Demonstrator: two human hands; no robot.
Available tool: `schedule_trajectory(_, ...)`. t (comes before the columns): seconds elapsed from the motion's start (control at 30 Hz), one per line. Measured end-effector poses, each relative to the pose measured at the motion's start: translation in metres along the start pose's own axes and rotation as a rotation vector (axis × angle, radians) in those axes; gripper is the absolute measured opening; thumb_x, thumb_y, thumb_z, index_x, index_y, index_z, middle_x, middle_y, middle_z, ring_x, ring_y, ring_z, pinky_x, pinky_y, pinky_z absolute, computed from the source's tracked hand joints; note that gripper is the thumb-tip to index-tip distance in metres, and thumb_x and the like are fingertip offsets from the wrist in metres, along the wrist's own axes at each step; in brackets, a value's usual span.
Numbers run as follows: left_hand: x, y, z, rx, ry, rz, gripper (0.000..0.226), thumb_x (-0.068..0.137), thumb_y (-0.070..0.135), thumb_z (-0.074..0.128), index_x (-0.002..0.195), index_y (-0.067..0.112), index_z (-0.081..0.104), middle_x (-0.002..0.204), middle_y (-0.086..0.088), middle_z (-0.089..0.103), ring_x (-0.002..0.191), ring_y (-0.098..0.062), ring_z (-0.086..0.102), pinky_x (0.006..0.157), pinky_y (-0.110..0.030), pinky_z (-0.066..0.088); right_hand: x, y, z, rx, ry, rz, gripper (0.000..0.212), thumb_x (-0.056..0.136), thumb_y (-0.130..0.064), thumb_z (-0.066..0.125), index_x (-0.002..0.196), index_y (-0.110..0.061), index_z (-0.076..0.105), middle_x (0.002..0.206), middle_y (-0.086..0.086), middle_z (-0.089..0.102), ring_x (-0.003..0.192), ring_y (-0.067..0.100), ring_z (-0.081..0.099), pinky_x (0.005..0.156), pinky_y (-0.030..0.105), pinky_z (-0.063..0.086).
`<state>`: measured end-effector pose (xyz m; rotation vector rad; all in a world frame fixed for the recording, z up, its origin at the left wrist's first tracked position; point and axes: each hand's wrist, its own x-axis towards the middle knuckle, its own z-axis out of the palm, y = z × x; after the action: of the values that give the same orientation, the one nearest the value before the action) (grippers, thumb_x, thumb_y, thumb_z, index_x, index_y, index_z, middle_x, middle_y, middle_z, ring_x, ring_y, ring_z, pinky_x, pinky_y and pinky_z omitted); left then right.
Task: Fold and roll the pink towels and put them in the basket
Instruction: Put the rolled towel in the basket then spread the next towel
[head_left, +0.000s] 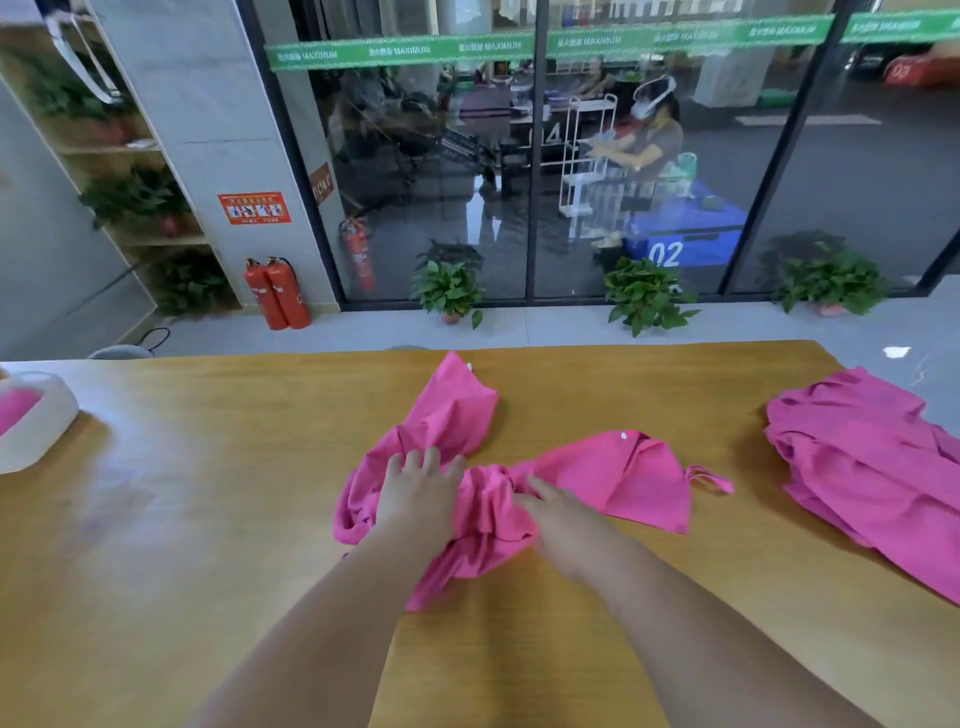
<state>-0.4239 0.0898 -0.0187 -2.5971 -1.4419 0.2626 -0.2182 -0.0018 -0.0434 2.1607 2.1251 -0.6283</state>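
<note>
A crumpled pink towel lies bunched in the middle of the wooden table. My left hand lies on its left part with fingers spread over the cloth. My right hand rests on the bunched middle, index finger stretched forward; whether its other fingers pinch the fabric is hidden. A pile of more pink towels sits at the right edge. The white basket stands at the far left with pink cloth inside.
The table's far edge runs just beyond the towel, with tiled floor, potted plants and a glass wall behind. Two red fire extinguishers stand by the pillar at the left. Bare tabletop stretches between the basket and the towel.
</note>
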Motion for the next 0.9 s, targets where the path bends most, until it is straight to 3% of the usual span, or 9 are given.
schedule_trajectory(0.17, 0.012, 0.047, -0.001, -0.02, 0.035, 0.159, 0.069, 0.087, 0.03, 0.068, 0.151, 0.024, 0.042, 0.142, -0.01, 0.048, 0.13, -0.034, 0.047, 0.118, -0.051, 0.031, -0.018, 0.036, 0.007, 0.018, -0.026, 0.106, 0.071, 0.103, -0.015, 0.058, 0.164, -0.03, 0.026, 0.174, 0.007, 0.011, 0.157, 0.033, 0.021, 0.126, 0.049, 0.027)
schedule_trajectory(0.3, 0.026, 0.088, 0.002, -0.052, 0.007, 0.232, 0.063, 0.091, 0.038, 0.066, 0.149, 0.027, 0.043, 0.145, -0.011, 0.044, 0.132, -0.035, 0.044, 0.118, -0.051, 0.03, -0.034, 0.077, 0.02, 0.007, -0.075, 0.181, 0.068, 0.104, -0.024, 0.06, 0.163, -0.027, 0.028, 0.173, 0.006, 0.015, 0.155, 0.032, 0.027, 0.122, 0.047, 0.034)
schedule_trajectory(0.47, 0.041, 0.128, 0.007, -0.086, -0.054, 0.252, 0.068, 0.089, 0.032, 0.069, 0.151, 0.029, 0.041, 0.149, -0.011, 0.039, 0.138, -0.036, 0.039, 0.121, -0.054, 0.025, -0.042, 0.132, 0.022, 0.01, -0.122, 0.276, 0.066, 0.103, -0.031, 0.06, 0.161, -0.022, 0.031, 0.17, 0.009, 0.02, 0.151, 0.034, 0.032, 0.12, 0.047, 0.037)
schedule_trajectory(0.67, 0.074, 0.163, 0.009, -0.146, -0.076, 0.202, 0.067, 0.092, 0.036, 0.067, 0.153, 0.027, 0.039, 0.151, -0.014, 0.04, 0.144, -0.036, 0.035, 0.123, -0.051, 0.025, -0.034, 0.181, 0.018, 0.04, -0.133, 0.261, 0.068, 0.105, -0.031, 0.058, 0.164, -0.017, 0.025, 0.169, 0.007, 0.021, 0.153, 0.032, 0.029, 0.121, 0.047, 0.035)
schedule_trajectory(0.9, 0.116, 0.19, 0.018, -0.125, -0.113, 0.098, 0.081, 0.095, 0.033, 0.065, 0.161, 0.023, 0.019, 0.166, -0.019, 0.025, 0.153, -0.036, 0.025, 0.127, -0.051, 0.019, -0.014, 0.222, 0.028, 0.016, -0.156, 0.189, 0.072, 0.104, -0.042, 0.056, 0.164, -0.019, 0.023, 0.173, 0.008, 0.013, 0.158, 0.029, 0.02, 0.121, 0.047, 0.035)
